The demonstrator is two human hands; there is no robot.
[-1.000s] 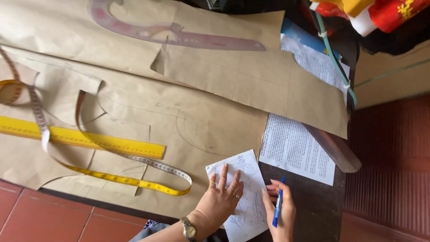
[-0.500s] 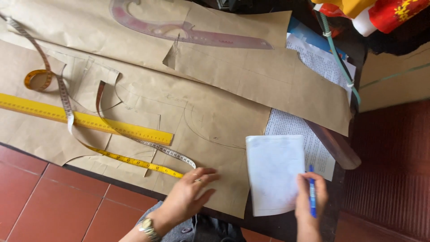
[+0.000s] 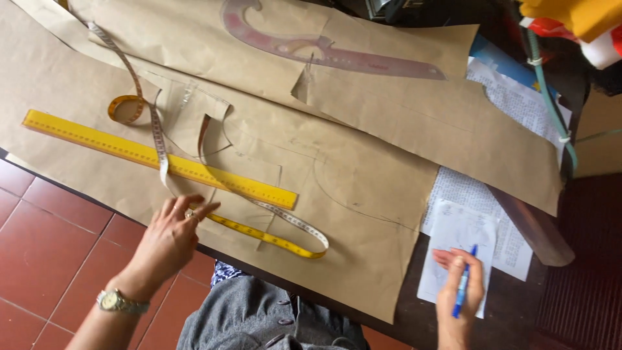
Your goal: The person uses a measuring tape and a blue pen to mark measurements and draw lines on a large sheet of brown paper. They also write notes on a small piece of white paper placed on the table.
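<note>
The right hand (image 3: 459, 285) grips one blue pen (image 3: 462, 282) over a white note (image 3: 453, 240) at the table's near edge. The left hand (image 3: 170, 234), fingers loosely spread, touches one tape measure (image 3: 272, 233) on brown pattern paper (image 3: 363, 194). Beyond lie one yellow ruler (image 3: 129, 148) and one reddish curved ruler (image 3: 324, 52).

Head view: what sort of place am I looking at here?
Likely a tailoring or pattern-drafting workshop: brown pattern paper covers the table, with a yellow ruler, a measuring tape and a curved drafting ruler on it.
</note>
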